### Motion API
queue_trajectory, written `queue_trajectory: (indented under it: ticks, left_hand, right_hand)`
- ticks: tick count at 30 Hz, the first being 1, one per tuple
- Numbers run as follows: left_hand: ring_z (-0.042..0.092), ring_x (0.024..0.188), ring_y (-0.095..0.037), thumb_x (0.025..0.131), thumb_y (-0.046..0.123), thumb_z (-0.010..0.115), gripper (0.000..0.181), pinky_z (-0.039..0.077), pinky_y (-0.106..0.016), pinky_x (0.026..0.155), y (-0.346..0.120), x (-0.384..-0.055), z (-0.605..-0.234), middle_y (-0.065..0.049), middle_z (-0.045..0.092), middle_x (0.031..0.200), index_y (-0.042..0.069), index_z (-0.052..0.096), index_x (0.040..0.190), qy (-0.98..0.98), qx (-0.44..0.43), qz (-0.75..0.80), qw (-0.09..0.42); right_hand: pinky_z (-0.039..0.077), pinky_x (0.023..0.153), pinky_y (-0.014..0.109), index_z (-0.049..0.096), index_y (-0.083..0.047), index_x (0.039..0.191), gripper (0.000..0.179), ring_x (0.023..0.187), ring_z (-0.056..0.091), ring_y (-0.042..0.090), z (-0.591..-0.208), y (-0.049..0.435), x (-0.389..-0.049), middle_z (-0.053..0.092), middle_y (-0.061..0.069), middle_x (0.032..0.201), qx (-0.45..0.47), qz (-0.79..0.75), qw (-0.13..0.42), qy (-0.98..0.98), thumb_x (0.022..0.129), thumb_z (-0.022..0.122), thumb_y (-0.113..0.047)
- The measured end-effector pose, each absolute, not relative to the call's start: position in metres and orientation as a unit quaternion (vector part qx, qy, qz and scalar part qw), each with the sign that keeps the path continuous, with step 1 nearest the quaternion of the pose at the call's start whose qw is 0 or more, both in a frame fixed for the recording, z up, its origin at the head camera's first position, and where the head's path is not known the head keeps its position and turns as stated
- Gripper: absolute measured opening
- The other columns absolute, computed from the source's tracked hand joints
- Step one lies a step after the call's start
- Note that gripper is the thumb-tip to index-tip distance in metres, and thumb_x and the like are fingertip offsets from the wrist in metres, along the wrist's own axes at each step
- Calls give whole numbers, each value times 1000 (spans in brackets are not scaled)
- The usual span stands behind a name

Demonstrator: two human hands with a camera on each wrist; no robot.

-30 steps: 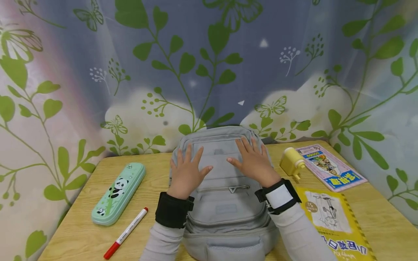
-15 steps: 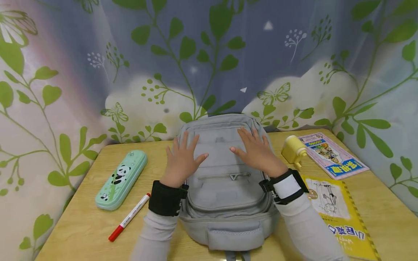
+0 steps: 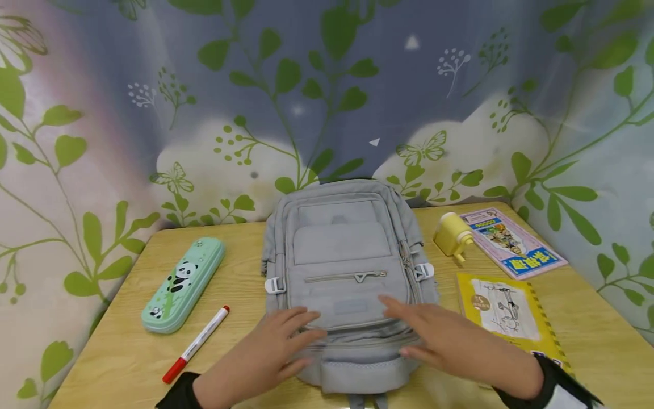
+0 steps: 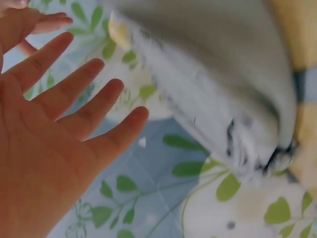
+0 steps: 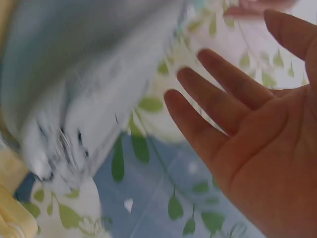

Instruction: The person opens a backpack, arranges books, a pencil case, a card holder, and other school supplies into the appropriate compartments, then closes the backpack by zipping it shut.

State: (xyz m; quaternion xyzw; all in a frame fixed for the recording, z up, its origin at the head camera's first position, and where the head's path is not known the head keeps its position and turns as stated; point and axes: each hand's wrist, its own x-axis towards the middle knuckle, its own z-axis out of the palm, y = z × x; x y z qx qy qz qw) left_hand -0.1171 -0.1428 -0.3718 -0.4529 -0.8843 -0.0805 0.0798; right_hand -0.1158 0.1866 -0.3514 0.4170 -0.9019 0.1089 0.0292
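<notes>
A grey backpack (image 3: 341, 244) lies on the wooden table with its zipped front pocket upward and its top handle at the near edge. My left hand (image 3: 265, 355) is over the bag's near left side, fingers extended and spread. Opposite it, my right hand (image 3: 455, 341) overlaps the near right part, also with straight fingers. Both palms hold nothing. In the left wrist view the left hand (image 4: 54, 134) shows spread fingers beside the blurred bag (image 4: 218, 64). The right wrist view has the right hand (image 5: 267, 129) spread likewise, apart from the bag (image 5: 74, 74).
To the left lie a mint panda pencil case (image 3: 184, 284) and a red-capped white marker (image 3: 196, 343). On the right are a yellow pencil sharpener (image 3: 453, 236), a pink-bordered booklet (image 3: 513, 241) and a yellow notebook (image 3: 503, 312). A leaf-patterned curtain (image 3: 327, 85) hangs behind the table.
Both hands have drawn back from over the bag's upper front toward its near end. The backpack, pencil case, marker and books stay in place; the head view has shifted slightly.
</notes>
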Motion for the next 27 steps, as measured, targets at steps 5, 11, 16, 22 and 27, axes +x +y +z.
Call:
queue_trajectory:
  ticks: [5,11,16,22,27]
  left_hand:
    - [49,122,-23,88,44,60,54,46,-43,95,-140,-105,-386,-3,48,138,23,45,136,-891,-446,-81,22]
    - [54,114,-19,95,34,53,43,48,-43,86,-120,-103,-402,2,53,129,21,46,135,-902,-427,-51,28]
    - [57,100,-14,92,25,59,38,49,-39,79,-99,-96,-416,5,59,114,19,53,129,-919,-374,-55,110]
    - [57,86,-14,87,17,65,21,48,-33,76,-90,-102,-416,5,60,93,14,65,107,-917,-343,-185,86]
    - [52,85,-12,89,10,61,8,44,-27,73,-88,-105,-419,5,56,91,13,58,96,-890,-305,-336,58]
  right_hand:
    - [46,95,39,39,-20,140,69,124,49,17,-382,182,-97,47,-1,140,446,-21,72,-892,82,69,-39]
    - [44,96,37,43,-22,138,62,122,50,14,-400,180,-106,50,-4,136,445,2,70,-893,83,67,-38]
    - [46,93,38,47,-22,135,48,117,54,14,-400,189,-114,53,-5,134,458,73,59,-884,91,59,-36]
    - [51,80,38,66,-9,106,20,97,62,21,-388,215,-135,65,4,109,359,42,221,-906,88,64,-19]
    - [51,64,36,63,-5,92,16,77,62,22,-388,244,-169,65,7,89,224,64,137,-963,78,70,-2]
